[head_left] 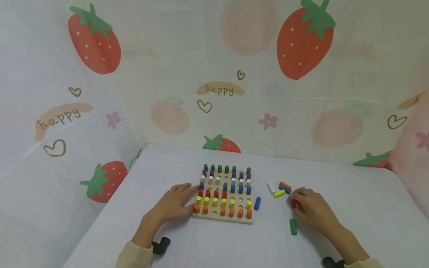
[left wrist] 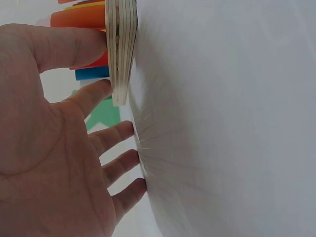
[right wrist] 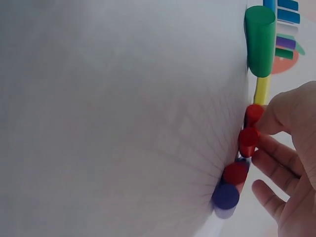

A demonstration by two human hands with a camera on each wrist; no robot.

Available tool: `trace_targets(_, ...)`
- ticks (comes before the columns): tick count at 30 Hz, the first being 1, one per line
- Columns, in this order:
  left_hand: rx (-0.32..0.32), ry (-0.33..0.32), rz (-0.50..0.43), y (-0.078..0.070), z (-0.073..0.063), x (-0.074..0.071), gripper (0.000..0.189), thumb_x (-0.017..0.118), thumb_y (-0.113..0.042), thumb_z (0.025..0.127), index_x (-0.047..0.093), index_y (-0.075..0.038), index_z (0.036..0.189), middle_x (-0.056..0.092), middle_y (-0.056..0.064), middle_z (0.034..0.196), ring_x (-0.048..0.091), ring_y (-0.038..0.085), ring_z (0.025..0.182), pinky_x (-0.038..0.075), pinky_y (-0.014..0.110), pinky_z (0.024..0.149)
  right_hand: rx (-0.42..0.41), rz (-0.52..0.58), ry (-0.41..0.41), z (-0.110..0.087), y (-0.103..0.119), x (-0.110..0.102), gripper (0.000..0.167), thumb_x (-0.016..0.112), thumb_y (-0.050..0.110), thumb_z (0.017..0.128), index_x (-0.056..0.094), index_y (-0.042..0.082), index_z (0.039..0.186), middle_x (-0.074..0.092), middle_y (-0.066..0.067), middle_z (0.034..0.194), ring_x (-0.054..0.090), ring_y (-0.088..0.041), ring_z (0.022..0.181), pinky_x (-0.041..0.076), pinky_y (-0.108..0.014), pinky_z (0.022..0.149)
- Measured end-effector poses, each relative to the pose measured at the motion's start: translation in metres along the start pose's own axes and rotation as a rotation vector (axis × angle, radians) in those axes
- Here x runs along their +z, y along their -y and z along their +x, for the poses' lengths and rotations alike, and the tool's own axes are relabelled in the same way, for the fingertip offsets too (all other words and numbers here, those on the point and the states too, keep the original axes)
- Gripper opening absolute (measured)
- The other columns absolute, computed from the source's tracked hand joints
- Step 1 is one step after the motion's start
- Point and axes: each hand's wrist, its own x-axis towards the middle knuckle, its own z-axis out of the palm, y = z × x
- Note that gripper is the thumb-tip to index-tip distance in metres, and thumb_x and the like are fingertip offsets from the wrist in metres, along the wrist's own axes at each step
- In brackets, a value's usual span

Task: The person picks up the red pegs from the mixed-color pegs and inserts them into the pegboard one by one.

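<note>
A wooden pegboard (head_left: 222,219) with rows of coloured pegs lies on the white table. At its left edge rests my left hand (head_left: 175,203), fingers spread, with thumb and index fingertip against the board's layered side (left wrist: 121,54). My right hand (head_left: 313,210) is to the right of the board, pinching a red peg (right wrist: 248,140) between thumb and fingers, low over the tabletop. Another red peg (right wrist: 254,114) lies right beside the thumb. A further red peg (right wrist: 235,174) and a dark blue-purple peg (right wrist: 226,196) lie near the fingertips, hidden in the head view.
Near the right hand lie a green peg (head_left: 293,226), a yellow peg (head_left: 279,194), a white peg (head_left: 270,188), an orange peg (head_left: 285,185) and a blue peg (head_left: 285,190). Another blue peg (head_left: 257,203) lies close to the board's right edge. A printed curtain (head_left: 254,96) hangs behind the table.
</note>
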Motion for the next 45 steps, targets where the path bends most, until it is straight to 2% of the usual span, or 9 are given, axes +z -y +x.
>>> trace_targets(6, 0.006, -0.002, -0.004, 0.000, 0.000, 0.000, 0.069, 0.060, -0.037, 0.094, 0.048, -0.019, 0.160, 0.044, 0.018, 0.166, 0.039, 0.047, 0.153, 0.034, 0.071, 0.124, 0.026, -0.004, 0.017, 0.002, 0.003, 0.001, 0.024, 0.080, 0.001, 0.081, 0.078, 0.020, 0.095, 0.072, 0.000, 0.099, 0.058, -0.015, 0.086, 0.048, -0.036, 0.074)
trace_targets(12, 0.003, -0.004, -0.005, 0.003, 0.001, 0.002, 0.068, 0.059, -0.037, 0.096, 0.048, -0.020, 0.160, 0.044, 0.018, 0.167, 0.039, 0.047, 0.153, 0.034, 0.069, 0.125, 0.058, -0.034, 0.059, 0.004, 0.005, 0.000, 0.021, 0.084, 0.008, 0.084, 0.079, 0.015, 0.102, 0.075, -0.004, 0.103, 0.065, -0.022, 0.094, 0.057, -0.046, 0.084)
trace_targets(15, 0.003, -0.004, -0.006, 0.003, 0.002, 0.004, 0.068, 0.059, -0.038, 0.096, 0.047, -0.020, 0.161, 0.043, 0.018, 0.167, 0.039, 0.046, 0.154, 0.033, 0.069, 0.125, 0.064, -0.048, 0.077, 0.005, 0.005, -0.001, 0.022, 0.086, 0.013, 0.084, 0.079, 0.013, 0.105, 0.075, -0.005, 0.103, 0.065, -0.025, 0.096, 0.058, -0.050, 0.087)
trace_targets(22, 0.002, -0.008, 0.000, 0.003, 0.002, 0.004, 0.067, 0.059, -0.037, 0.096, 0.048, -0.020, 0.160, 0.044, 0.017, 0.167, 0.039, 0.046, 0.154, 0.034, 0.068, 0.125, 0.083, -0.065, 0.114, 0.006, 0.001, -0.004, 0.019, 0.089, 0.020, 0.083, 0.079, 0.016, 0.099, 0.065, 0.004, 0.087, 0.054, -0.017, 0.086, 0.050, -0.041, 0.079)
trace_targets(26, 0.001, -0.008, 0.004, 0.003, 0.001, 0.004, 0.066, 0.059, -0.037, 0.097, 0.048, -0.020, 0.160, 0.044, 0.017, 0.167, 0.039, 0.046, 0.154, 0.034, 0.068, 0.125, 0.094, -0.062, 0.128, 0.006, 0.001, -0.006, 0.015, 0.089, 0.020, 0.083, 0.079, 0.017, 0.094, 0.063, 0.005, 0.085, 0.052, -0.016, 0.084, 0.047, -0.039, 0.078)
trace_targets(28, 0.001, -0.008, 0.004, 0.003, 0.001, 0.004, 0.067, 0.059, -0.037, 0.097, 0.048, -0.020, 0.160, 0.044, 0.017, 0.167, 0.039, 0.046, 0.154, 0.034, 0.068, 0.125, 0.096, -0.059, 0.131, 0.007, 0.001, -0.007, 0.014, 0.089, 0.020, 0.084, 0.079, 0.018, 0.093, 0.064, 0.005, 0.086, 0.053, -0.016, 0.084, 0.047, -0.040, 0.078)
trace_targets(32, -0.001, -0.007, 0.006, 0.003, 0.001, 0.004, 0.067, 0.059, -0.037, 0.097, 0.048, -0.020, 0.160, 0.044, 0.017, 0.167, 0.039, 0.046, 0.154, 0.035, 0.068, 0.125, 0.098, -0.055, 0.129, 0.009, 0.003, -0.008, 0.014, 0.088, 0.022, 0.084, 0.078, 0.019, 0.093, 0.071, 0.002, 0.092, 0.061, -0.020, 0.090, 0.054, -0.050, 0.087)
trace_targets(37, -0.003, -0.008, 0.001, 0.003, 0.001, 0.004, 0.067, 0.059, -0.037, 0.097, 0.048, -0.021, 0.160, 0.044, 0.016, 0.167, 0.039, 0.046, 0.154, 0.034, 0.068, 0.125, 0.095, -0.045, 0.120, 0.010, 0.006, -0.010, 0.014, 0.088, 0.020, 0.085, 0.078, 0.017, 0.094, 0.078, 0.001, 0.096, 0.070, -0.025, 0.097, 0.055, -0.058, 0.096)
trace_targets(45, -0.003, -0.010, 0.003, 0.001, 0.000, 0.003, 0.066, 0.059, -0.037, 0.097, 0.048, -0.020, 0.160, 0.044, 0.016, 0.167, 0.039, 0.045, 0.154, 0.034, 0.068, 0.125, 0.097, -0.041, 0.131, 0.013, 0.009, -0.014, 0.023, 0.088, 0.016, 0.084, 0.077, 0.015, 0.105, 0.077, 0.004, 0.092, 0.067, -0.016, 0.088, 0.056, -0.059, 0.099)
